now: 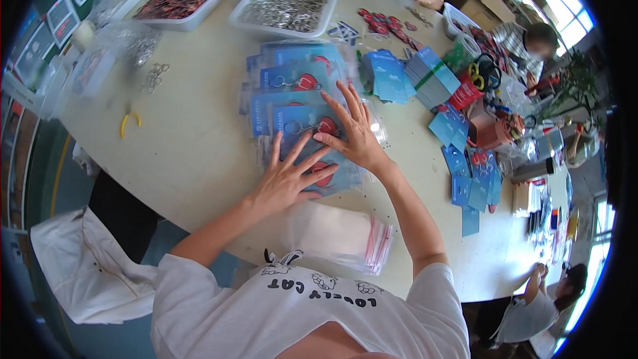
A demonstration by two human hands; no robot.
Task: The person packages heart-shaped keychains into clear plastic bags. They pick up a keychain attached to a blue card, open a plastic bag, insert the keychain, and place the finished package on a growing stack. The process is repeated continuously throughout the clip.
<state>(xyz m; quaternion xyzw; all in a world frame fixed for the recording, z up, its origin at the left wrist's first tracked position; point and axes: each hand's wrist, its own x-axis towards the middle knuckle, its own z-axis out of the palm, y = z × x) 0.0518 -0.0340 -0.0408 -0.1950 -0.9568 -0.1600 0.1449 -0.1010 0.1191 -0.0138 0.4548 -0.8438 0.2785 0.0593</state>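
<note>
Both my hands lie on overlapping clear bags with blue cards [266, 105] in them, stacked in the middle of the table. Red keychains [308, 82] with metal rings show through the plastic. My left hand [287, 176] rests with fingers spread on the nearest bags, beside a red keychain. Flat on the right side of the pile, my right hand [355, 134] has its fingers stretched toward the far bags. Its thumb lies close to the left hand's fingertips. Between the pile and my body sits a stack of empty clear bags [332, 229] with red-edged closures.
At the back are white tubs of metal rings [282, 13] and red pieces [179, 3]. Yellow-handled pliers [130, 121] lie left. To the right stand blue card stacks [430, 78], loose blue cards [470, 183] and a pink container [495, 131]. Other people sit around the table.
</note>
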